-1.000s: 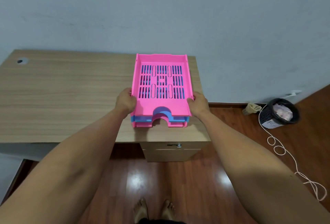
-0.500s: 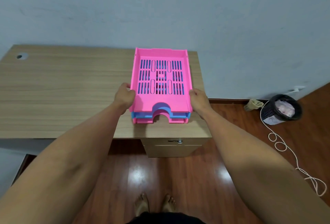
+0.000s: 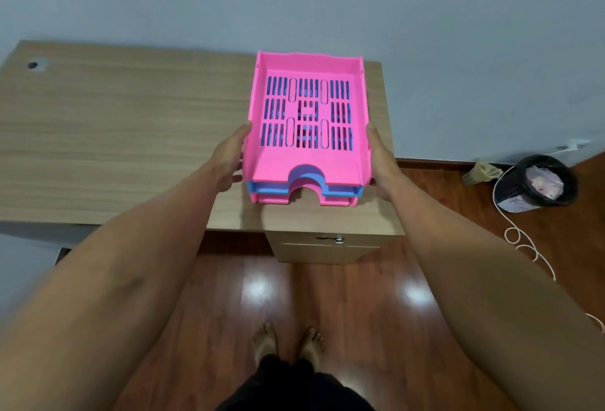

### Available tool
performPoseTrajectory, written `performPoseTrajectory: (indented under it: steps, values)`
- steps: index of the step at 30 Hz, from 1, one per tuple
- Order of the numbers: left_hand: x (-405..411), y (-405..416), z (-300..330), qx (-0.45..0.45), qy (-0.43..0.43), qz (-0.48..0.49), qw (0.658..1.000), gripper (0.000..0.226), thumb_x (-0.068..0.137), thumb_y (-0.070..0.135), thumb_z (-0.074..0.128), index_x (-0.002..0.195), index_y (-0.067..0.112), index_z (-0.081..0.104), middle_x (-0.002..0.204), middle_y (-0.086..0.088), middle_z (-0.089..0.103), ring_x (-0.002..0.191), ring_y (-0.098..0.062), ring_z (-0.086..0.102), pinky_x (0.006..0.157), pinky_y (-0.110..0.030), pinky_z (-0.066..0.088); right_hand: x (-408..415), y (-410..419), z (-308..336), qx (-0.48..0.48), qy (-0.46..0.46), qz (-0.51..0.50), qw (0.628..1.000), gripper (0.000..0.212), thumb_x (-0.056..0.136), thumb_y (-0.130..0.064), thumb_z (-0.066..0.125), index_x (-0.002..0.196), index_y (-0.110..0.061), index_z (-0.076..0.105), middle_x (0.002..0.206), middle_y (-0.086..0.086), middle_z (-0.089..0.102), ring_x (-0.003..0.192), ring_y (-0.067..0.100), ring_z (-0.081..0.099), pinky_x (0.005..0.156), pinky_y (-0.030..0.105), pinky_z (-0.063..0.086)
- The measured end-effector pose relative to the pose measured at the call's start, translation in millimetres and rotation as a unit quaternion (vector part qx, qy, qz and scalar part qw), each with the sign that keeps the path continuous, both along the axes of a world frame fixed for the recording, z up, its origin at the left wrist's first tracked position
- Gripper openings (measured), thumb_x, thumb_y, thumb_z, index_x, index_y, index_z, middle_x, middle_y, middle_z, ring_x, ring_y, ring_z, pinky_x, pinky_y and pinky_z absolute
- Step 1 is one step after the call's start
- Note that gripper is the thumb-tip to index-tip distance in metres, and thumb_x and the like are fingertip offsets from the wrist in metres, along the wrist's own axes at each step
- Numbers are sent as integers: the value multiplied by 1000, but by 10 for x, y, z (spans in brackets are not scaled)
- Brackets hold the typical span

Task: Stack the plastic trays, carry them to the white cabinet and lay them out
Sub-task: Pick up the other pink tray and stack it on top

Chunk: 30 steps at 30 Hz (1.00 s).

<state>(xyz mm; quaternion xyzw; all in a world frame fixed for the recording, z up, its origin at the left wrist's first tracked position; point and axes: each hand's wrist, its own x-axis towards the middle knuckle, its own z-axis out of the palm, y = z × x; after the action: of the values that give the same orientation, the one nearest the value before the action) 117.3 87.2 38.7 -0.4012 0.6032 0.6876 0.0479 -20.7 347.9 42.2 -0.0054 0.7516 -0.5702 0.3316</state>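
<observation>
A stack of three plastic trays point(image 3: 307, 162) is at the right end of the wooden desk point(image 3: 131, 135): a pink slotted one on top, a blue one point(image 3: 343, 189) under it, and another pink one point(image 3: 271, 199) at the bottom. My left hand point(image 3: 230, 158) grips the stack's left side and my right hand point(image 3: 379, 162) grips its right side. The stack seems raised a little above the desk, with a shadow beneath its front edge. The white cabinet is not in view.
A drawer unit point(image 3: 327, 248) sits under the desk's right end. On the wooden floor to the right stand a black waste bin point(image 3: 543, 184) and a coiled white cord point(image 3: 523, 247). A blue-grey wall is behind the desk. My bare feet point(image 3: 288, 342) are below.
Both hands have slid along the stack's sides, and the stack has come up slightly and toward me. The camera has drawn a little closer.
</observation>
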Motion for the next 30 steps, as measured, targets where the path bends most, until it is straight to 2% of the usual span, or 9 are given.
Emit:
performPoseTrajectory:
  steps: [2, 5, 7, 10, 12, 15, 20, 24, 30]
  values:
    - [-25, -19, -67, 25, 5, -1, 1000, 65, 95, 67, 39, 133, 17, 55, 114, -9, 63, 106, -28, 62, 97, -50, 51, -76, -14, -55, -28, -28, 10, 999, 64, 94, -81, 31, 120, -40, 73, 122, -2, 78, 115, 22, 73, 112, 55, 46]
    - [-36, -55, -177, 66, 1, 10, 998, 70, 88, 73, 45, 131, 19, 55, 121, -13, 62, 111, -32, 62, 98, -53, 50, -111, -6, -142, -58, -86, 21, 994, 76, 90, -85, 37, 135, -32, 67, 131, 7, 74, 122, 33, 69, 114, 62, 43]
    - [-33, -95, -238, 91, 2, 9, 996, 79, 79, 78, 53, 131, 19, 57, 129, -16, 62, 113, -36, 65, 97, -57, 51, -99, -15, -161, -69, -104, -1, 992, 70, 98, -74, 34, 137, -25, 65, 124, 8, 76, 113, 31, 74, 109, 57, 49]
    - [-46, -163, -340, 122, 26, -7, 992, 86, 71, 78, 60, 133, 19, 60, 139, -18, 59, 117, -39, 65, 90, -53, 54, -148, -13, -273, -104, -122, -18, 987, 56, 104, -63, 37, 123, -23, 70, 108, 7, 81, 94, 27, 78, 96, 48, 58]
    - [-64, -141, -336, 127, 43, -2, 991, 83, 74, 75, 59, 133, 16, 61, 131, -18, 63, 111, -37, 68, 85, -48, 56, -158, -17, -297, -111, -136, -26, 984, 52, 104, -62, 40, 117, -24, 72, 104, 7, 81, 89, 26, 79, 91, 45, 59]
    - [-90, -94, -355, 154, 89, -15, 984, 72, 86, 65, 54, 135, 13, 57, 105, -9, 71, 97, -31, 70, 80, -44, 59, -181, -3, -316, -126, -147, -38, 980, 49, 103, -60, 44, 117, -21, 72, 102, 8, 81, 89, 27, 78, 88, 44, 60]
    - [-47, -26, -294, 161, 108, 16, 981, 63, 92, 61, 53, 134, 15, 56, 97, -6, 73, 91, -29, 73, 75, -44, 60, -143, -22, -246, -155, -149, -47, 975, 42, 105, -52, 48, 115, -17, 69, 92, 7, 81, 78, 26, 79, 73, 38, 64]
    - [71, -10, -145, 159, 106, 47, 980, 66, 88, 63, 60, 134, 16, 57, 98, -6, 73, 91, -30, 74, 74, -43, 60, -89, -33, -162, -178, -145, -55, 972, 53, 101, -50, 56, 135, -11, 63, 103, 11, 80, 88, 30, 77, 83, 43, 62]
    - [418, 31, 267, 142, 139, 100, 975, 66, 88, 60, 61, 136, 15, 56, 98, -7, 74, 87, -30, 75, 70, -43, 61, -3, -171, 118, -193, -130, -17, 972, 58, 97, -50, 64, 138, -10, 60, 108, 11, 77, 92, 31, 75, 90, 46, 59]
